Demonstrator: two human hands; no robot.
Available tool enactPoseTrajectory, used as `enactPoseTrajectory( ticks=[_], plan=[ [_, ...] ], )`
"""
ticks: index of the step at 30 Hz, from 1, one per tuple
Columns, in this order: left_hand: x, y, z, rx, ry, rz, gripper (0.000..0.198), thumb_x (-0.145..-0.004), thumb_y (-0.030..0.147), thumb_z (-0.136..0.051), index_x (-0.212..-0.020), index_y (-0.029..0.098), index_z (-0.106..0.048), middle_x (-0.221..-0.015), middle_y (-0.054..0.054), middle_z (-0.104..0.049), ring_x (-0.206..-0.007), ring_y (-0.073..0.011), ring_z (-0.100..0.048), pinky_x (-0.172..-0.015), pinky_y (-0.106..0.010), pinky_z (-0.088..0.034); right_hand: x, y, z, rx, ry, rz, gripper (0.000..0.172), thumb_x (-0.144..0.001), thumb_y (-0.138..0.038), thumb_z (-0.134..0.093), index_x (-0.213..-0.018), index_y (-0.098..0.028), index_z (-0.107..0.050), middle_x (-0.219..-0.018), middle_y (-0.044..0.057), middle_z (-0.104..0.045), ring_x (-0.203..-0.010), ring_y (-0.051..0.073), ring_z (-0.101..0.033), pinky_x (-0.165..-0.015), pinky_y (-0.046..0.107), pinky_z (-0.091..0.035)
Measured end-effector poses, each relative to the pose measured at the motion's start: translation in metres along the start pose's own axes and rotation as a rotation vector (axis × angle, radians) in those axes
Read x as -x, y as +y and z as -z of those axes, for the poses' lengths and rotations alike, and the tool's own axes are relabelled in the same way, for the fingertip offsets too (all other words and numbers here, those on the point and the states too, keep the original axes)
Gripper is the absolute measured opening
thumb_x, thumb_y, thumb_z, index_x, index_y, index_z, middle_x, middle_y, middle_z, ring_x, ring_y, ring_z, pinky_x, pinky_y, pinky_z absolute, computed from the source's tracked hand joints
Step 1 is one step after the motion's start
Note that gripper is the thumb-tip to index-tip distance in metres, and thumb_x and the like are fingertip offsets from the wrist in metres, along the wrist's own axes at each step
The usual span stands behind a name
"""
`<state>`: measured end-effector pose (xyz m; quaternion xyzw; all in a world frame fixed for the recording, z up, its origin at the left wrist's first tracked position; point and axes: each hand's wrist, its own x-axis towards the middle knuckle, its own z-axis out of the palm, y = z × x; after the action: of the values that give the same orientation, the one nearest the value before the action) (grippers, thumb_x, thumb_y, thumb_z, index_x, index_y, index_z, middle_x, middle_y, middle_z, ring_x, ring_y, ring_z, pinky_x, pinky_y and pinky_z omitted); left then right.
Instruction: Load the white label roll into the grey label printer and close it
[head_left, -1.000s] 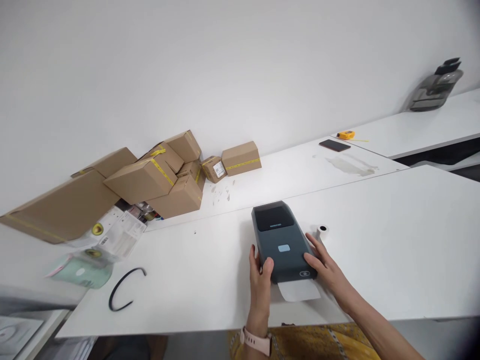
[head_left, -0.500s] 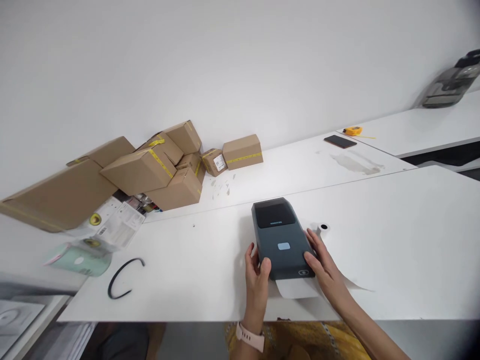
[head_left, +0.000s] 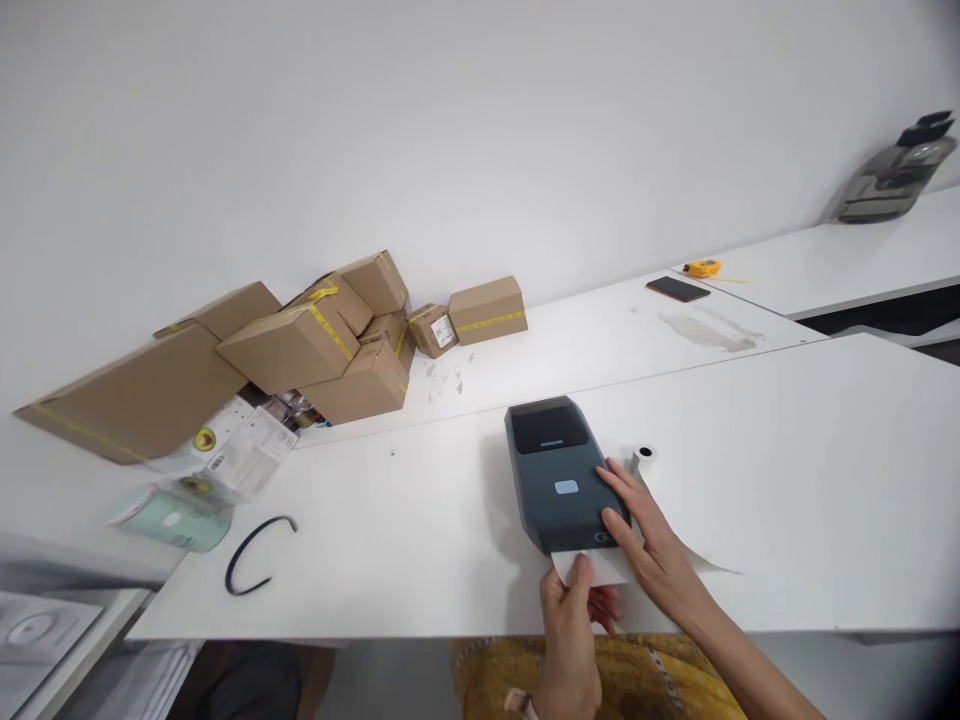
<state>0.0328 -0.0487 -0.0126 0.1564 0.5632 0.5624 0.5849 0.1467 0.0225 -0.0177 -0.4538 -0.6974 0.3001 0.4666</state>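
Observation:
A dark blue-grey device (head_left: 559,500) with a black window and a light blue button lies on the white table. White paper (head_left: 611,567) sticks out from its near edge. My left hand (head_left: 574,610) pinches that paper between thumb and fingers just below the device. Resting on the device's right side near its front corner is my right hand (head_left: 649,540), its fingers spread. Beside the device on the right stands a small white paper roll (head_left: 645,455), with a strip running toward the table's front edge, partly behind my right hand.
Cardboard boxes (head_left: 352,385) are piled at the back left. A green pouch (head_left: 176,520) and a black curved band (head_left: 244,555) lie at left. Farther right are a phone (head_left: 678,288), a yellow tape measure (head_left: 703,269) and a clear bottle (head_left: 892,180).
My left hand has left the device's left side, moved right and toward me, and taken hold of the paper. My right hand has shifted slightly on the device, its fingers lying flatter.

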Motion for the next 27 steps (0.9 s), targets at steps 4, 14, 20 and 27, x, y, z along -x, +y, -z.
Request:
enactPoseTrajectory(
  ticks=[4, 14, 20, 27],
  plan=[
    [-0.004, -0.003, 0.003, -0.049, -0.036, -0.081, 0.058, -0.062, 0.07, -0.072, -0.07, 0.014, -0.064, -0.053, -0.002, -0.061, -0.044, -0.0115, -0.052, -0.047, -0.024, -0.039, 0.0, -0.001, 0.0, 0.048, 0.018, 0.019, 0.047, -0.099, -0.038, -0.042, -0.145, -0.034, -0.038, -0.156, 0.007, -0.034, -0.141, 0.03, -0.035, -0.112, 0.054, -0.034],
    [-0.005, -0.001, 0.045, -0.219, 0.108, -0.268, 0.062, -0.073, 0.079, -0.051, -0.06, 0.019, -0.059, -0.058, -0.002, -0.054, -0.05, -0.0135, -0.047, -0.047, -0.026, -0.038, -0.015, -0.027, -0.003, 0.46, 0.067, 0.326, 0.032, -0.094, -0.031, -0.047, -0.121, -0.038, -0.064, -0.156, -0.003, -0.037, -0.143, 0.034, -0.029, -0.112, 0.059, -0.024],
    [-0.005, 0.035, 0.048, -0.293, 0.333, -0.539, 0.05, -0.084, 0.065, -0.051, -0.109, 0.023, -0.065, -0.126, -0.009, -0.061, -0.12, -0.0272, -0.053, -0.1, -0.035, -0.044, -0.015, -0.025, -0.009, 0.497, 0.081, 0.275, 0.029, -0.094, -0.034, -0.049, -0.117, -0.04, -0.065, -0.145, -0.005, -0.053, -0.141, 0.032, -0.036, -0.115, 0.061, -0.015],
    [-0.007, 0.044, 0.023, -0.235, 0.058, -0.412, 0.069, -0.087, 0.062, -0.05, -0.145, 0.026, -0.042, -0.158, -0.006, -0.034, -0.146, -0.0267, -0.027, -0.118, -0.037, -0.029, 0.0, -0.02, 0.002, 0.084, -0.005, 0.055, 0.048, -0.095, -0.044, -0.045, -0.143, -0.039, -0.044, -0.16, 0.0, -0.029, -0.146, 0.035, -0.025, -0.111, 0.062, -0.032]
  ],
)
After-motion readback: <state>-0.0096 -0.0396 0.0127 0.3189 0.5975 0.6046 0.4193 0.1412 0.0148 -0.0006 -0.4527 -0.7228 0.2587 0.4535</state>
